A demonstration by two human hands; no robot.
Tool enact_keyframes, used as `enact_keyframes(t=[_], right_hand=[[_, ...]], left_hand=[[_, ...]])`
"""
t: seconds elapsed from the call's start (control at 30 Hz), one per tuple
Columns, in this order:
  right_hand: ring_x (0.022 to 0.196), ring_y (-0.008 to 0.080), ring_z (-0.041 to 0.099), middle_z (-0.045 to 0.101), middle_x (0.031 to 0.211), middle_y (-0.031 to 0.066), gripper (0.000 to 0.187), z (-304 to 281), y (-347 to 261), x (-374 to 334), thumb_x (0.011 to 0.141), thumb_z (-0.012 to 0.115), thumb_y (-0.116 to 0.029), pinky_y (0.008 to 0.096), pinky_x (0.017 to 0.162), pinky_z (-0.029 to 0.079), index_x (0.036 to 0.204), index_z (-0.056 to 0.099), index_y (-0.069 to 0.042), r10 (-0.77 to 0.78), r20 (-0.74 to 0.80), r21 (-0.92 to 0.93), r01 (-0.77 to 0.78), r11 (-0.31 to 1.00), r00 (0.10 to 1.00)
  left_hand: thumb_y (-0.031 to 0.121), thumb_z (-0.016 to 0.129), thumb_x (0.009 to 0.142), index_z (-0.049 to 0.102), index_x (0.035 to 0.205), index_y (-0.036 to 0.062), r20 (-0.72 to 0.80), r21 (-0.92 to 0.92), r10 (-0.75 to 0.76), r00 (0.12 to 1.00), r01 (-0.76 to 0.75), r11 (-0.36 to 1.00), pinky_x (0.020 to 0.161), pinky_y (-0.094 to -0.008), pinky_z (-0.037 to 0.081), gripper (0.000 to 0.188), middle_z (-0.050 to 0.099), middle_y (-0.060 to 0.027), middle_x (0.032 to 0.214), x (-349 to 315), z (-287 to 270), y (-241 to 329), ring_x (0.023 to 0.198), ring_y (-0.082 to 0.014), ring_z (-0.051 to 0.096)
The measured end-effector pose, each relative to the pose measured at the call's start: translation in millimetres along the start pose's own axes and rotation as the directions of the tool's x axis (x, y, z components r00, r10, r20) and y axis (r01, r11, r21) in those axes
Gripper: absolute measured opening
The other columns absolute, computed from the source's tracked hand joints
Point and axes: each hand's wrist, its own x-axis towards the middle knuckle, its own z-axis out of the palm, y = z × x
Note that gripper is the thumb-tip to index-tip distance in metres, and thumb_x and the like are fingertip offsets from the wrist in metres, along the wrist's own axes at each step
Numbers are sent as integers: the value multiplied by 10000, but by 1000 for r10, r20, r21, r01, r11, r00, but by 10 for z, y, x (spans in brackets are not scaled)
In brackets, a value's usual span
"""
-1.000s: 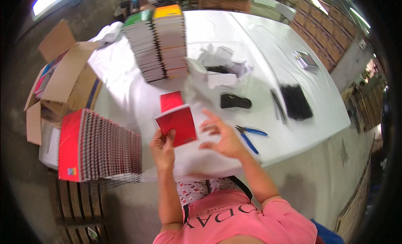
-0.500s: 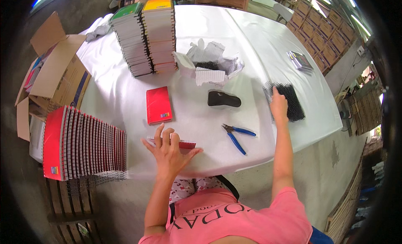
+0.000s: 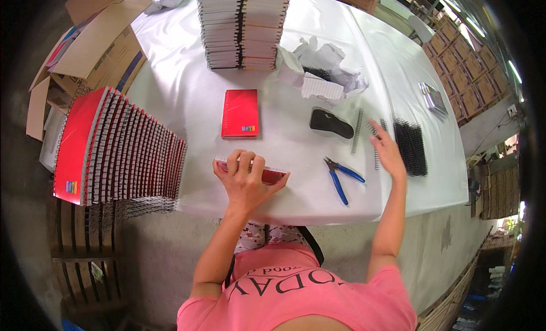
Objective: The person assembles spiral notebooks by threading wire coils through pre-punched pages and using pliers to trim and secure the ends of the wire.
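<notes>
Head view shows your left hand (image 3: 245, 180) lying flat, fingers spread, on a red notebook block (image 3: 253, 170) at the near edge of the white table (image 3: 187, 92), pinning it in place. Your right hand (image 3: 389, 152) reaches out to the right with its fingers open, holding nothing, fingertips over a loose black wire spiral (image 3: 376, 149) just beside the bundle of black spirals (image 3: 410, 146). A second loose spiral (image 3: 357, 132) lies a little to the left of it, next to a dark oval tool (image 3: 331, 124).

By the look of it, you are at the fetching step of binding: the block is held ready and a spiral is about to be picked. The next move calls for a fine pinch on one single spiral, lifted clear without dragging its neighbours, then carried back to the edge of the block under your left hand. The blue-handled pliers (image 3: 341, 174) lie between your hands, within reach. A finished red notebook (image 3: 240, 113) lies farther back, short of the tall notebook stacks (image 3: 242, 27).
</notes>
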Motion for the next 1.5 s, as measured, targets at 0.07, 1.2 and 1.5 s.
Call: enact_keyframes(t=[0.07,1.2,1.5], right_hand=[[853,176,557,618,924,113,327,229,-519,-146,906,524,-140,309,809,427,1227,569,-105,-80,73,351,49,935,994],[817,250,621,642,965,147,298,713,-1309,-377,908,528,-204,327,708,484,1180,581,-96,-289,536,355,98,930,793],[994,307,610,619,1143,143,404,650,-499,387,758,533,-37,389,874,471,1150,622,-65,-213,83,-288,228,930,973]], left_hand=[[452,769,537,516,702,150,-31,9,10,999,-9,1000,899,-483,240,427,519,-7,904,2,8,4,952,-227,460],[440,755,620,605,842,152,201,-2,46,978,-46,999,881,-456,271,393,507,-4,868,-46,-180,-55,903,-200,481],[438,782,585,595,823,126,202,-199,31,979,9,980,882,-478,281,435,525,-33,971,14,-245,-80,951,-232,473]])
